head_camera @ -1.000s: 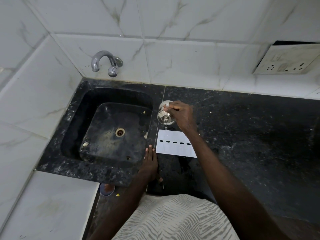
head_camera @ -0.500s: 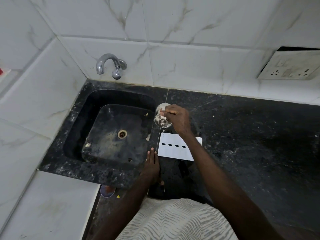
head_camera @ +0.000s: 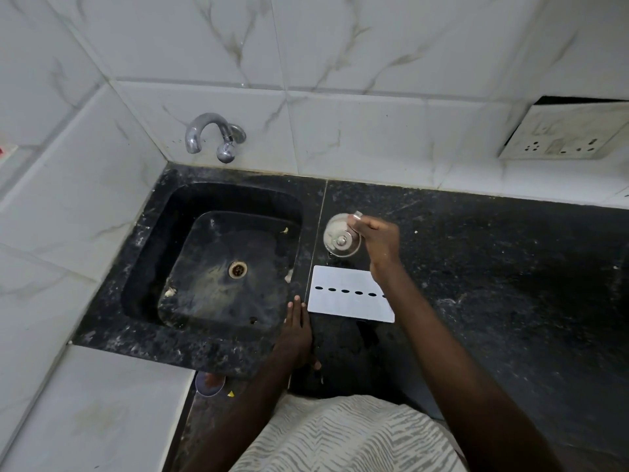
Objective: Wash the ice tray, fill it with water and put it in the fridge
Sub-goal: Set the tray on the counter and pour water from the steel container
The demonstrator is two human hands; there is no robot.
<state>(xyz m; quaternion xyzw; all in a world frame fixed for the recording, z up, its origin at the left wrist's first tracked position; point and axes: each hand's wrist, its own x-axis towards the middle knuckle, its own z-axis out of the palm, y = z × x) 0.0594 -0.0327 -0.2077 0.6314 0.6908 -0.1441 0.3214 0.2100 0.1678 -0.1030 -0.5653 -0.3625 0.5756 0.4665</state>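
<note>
The white ice tray [head_camera: 343, 306] lies flat on the black counter just right of the sink, with a row of dark oval holes along its middle. My right hand [head_camera: 379, 241] is above the tray's far edge and grips the rim of a small round steel vessel [head_camera: 340, 238], which is tipped on its side. My left hand [head_camera: 296, 330] rests flat on the counter between the sink and the tray's near left corner, holding nothing.
A black stone sink [head_camera: 170, 240] with a brass drain [head_camera: 237, 270] sits at the left, under a chrome tap [head_camera: 214, 136] on the tiled wall. A wall socket [head_camera: 561, 137] is at the far right. Dark counter [head_camera: 493, 267] stretches right of the tray.
A thin trickle fell from the vessel toward the tray half a second ago; none shows now. The vessel has turned slightly in my right hand. My left hand has stayed put.
</note>
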